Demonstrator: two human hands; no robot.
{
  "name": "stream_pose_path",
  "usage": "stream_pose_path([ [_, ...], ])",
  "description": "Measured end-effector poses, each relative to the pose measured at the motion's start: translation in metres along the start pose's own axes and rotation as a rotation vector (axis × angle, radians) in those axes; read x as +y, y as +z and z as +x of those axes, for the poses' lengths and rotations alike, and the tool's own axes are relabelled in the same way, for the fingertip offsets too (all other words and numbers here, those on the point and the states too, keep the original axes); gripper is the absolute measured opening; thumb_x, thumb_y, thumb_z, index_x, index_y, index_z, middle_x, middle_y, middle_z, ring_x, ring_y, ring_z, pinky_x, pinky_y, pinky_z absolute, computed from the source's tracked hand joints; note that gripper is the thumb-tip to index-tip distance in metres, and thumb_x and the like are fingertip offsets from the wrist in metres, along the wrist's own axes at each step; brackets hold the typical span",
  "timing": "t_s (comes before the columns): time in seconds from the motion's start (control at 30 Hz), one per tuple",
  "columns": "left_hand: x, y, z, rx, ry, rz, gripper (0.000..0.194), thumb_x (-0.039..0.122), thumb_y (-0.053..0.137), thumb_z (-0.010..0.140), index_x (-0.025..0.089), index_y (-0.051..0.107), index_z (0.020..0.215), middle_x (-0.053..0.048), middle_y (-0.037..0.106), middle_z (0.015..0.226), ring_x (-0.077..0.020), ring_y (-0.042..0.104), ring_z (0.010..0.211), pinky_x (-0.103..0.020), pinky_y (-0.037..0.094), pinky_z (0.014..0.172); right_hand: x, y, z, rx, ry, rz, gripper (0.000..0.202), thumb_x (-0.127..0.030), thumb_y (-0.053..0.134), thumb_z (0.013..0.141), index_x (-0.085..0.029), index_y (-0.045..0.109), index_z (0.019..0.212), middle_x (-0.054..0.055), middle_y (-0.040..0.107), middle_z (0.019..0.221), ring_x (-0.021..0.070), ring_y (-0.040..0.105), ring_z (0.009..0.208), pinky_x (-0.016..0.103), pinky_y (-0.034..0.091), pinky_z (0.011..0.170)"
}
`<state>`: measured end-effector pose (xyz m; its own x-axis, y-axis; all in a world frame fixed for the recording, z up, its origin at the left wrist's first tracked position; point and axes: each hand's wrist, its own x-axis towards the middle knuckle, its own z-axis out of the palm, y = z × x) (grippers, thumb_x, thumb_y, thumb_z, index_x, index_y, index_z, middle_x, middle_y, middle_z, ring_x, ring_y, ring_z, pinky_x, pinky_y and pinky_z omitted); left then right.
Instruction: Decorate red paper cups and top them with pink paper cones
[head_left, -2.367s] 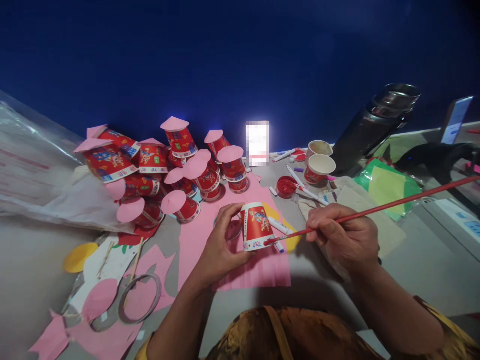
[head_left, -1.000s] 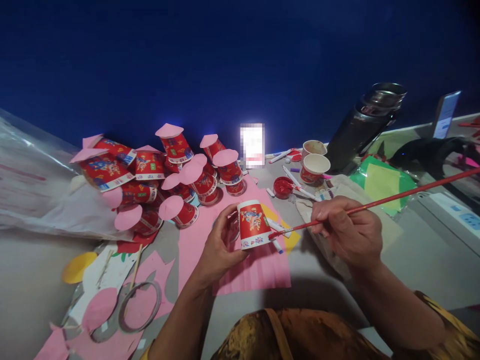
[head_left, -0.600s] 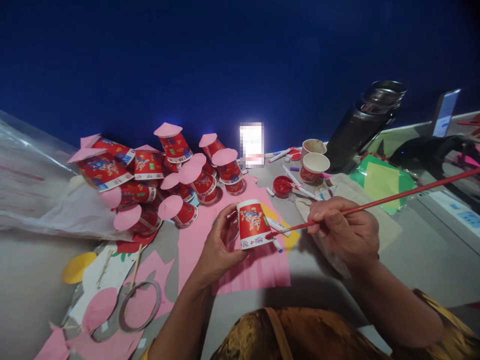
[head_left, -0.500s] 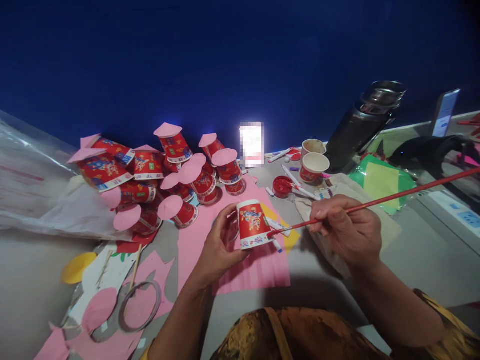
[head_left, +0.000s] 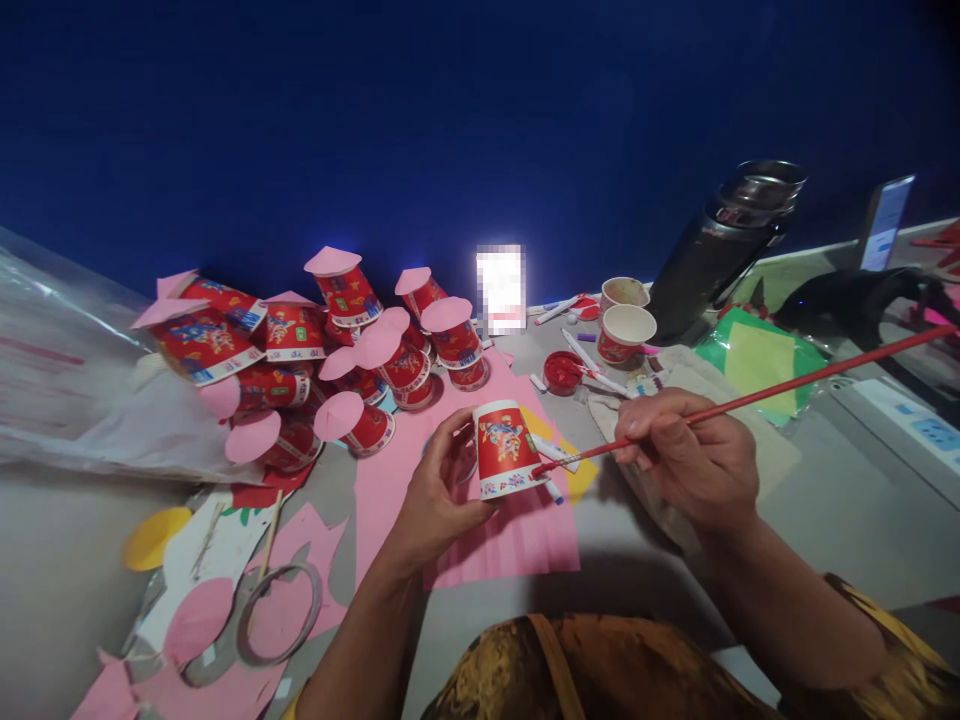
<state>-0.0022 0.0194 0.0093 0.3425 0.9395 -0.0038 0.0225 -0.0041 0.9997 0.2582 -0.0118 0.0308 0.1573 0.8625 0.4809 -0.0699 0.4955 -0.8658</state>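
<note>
My left hand (head_left: pixel 439 495) is closed around the left side of a red paper cup (head_left: pixel 504 445) with a printed figure and a white flowered band. The cup is upside down, its wider rim toward me, above pink paper (head_left: pixel 390 500). Between the fingers of my right hand (head_left: pixel 694 455) is a long red paintbrush (head_left: pixel 780 382). Its red-coated tip meets the right side of the cup near the flowered band. A small round tub of red paint (head_left: pixel 562 372) stands open beyond the cup.
Several red cups with pink paper cone tops (head_left: pixel 450 335) are piled at the left. A roll of tape (head_left: pixel 247 640) lies on paper scraps nearer me. Beyond my right hand are two paper cups (head_left: pixel 628 335), markers, a dark thermos (head_left: pixel 705 260) and a cloth (head_left: pixel 765 450).
My hands and the cup stay almost in place. The handle end of the brush has swung slightly, while its tip stays at the lower right of the cup.
</note>
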Motion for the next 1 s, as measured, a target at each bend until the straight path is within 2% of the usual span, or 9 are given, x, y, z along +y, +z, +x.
stream_pose_path([
  [0.27, -0.0031, -0.0009, -0.0001, 0.004, -0.005, 0.003, 0.088, 0.015, 0.087, 0.064, 0.027, 0.046, 0.142, -0.013, 0.046, 0.155, -0.0356, 0.042, 0.148, -0.052, 0.04, 0.12, 0.0034, -0.0015, -0.0038, -0.064, 0.054, 0.004, 0.02, -0.031, 0.059, 0.104, -0.021, 0.072, 0.092, 0.002, 0.069, 0.072, 0.012, 0.057, 0.058, 0.023, 0.04, 0.049],
  [0.6, -0.0026, -0.0008, -0.0011, -0.005, -0.024, -0.037, 0.086, 0.015, 0.086, 0.066, 0.026, 0.046, 0.142, -0.013, 0.046, 0.155, -0.0349, 0.04, 0.149, -0.052, 0.038, 0.121, 0.0002, -0.0008, -0.0014, -0.017, 0.013, 0.016, 0.022, -0.031, 0.059, 0.104, -0.02, 0.072, 0.09, 0.003, 0.068, 0.071, 0.0125, 0.058, 0.06, 0.024, 0.041, 0.05],
  [0.83, -0.0031, -0.001, -0.0003, -0.012, -0.01, -0.027, 0.088, 0.014, 0.087, 0.065, 0.029, 0.047, 0.142, -0.01, 0.048, 0.154, -0.0334, 0.042, 0.148, -0.049, 0.04, 0.121, 0.0032, -0.0014, -0.0038, -0.062, 0.015, -0.025, 0.019, -0.029, 0.059, 0.104, -0.021, 0.071, 0.092, 0.002, 0.069, 0.072, 0.0122, 0.058, 0.059, 0.024, 0.042, 0.051],
  [1.0, -0.0039, -0.0006, -0.0005, 0.001, -0.013, -0.059, 0.086, 0.019, 0.088, 0.067, 0.029, 0.047, 0.142, -0.01, 0.047, 0.155, -0.0335, 0.04, 0.149, -0.047, 0.042, 0.119, 0.0014, -0.0013, -0.0019, -0.001, -0.003, 0.002, 0.021, -0.031, 0.061, 0.103, -0.02, 0.073, 0.09, 0.003, 0.069, 0.072, 0.0123, 0.059, 0.06, 0.023, 0.041, 0.049],
])
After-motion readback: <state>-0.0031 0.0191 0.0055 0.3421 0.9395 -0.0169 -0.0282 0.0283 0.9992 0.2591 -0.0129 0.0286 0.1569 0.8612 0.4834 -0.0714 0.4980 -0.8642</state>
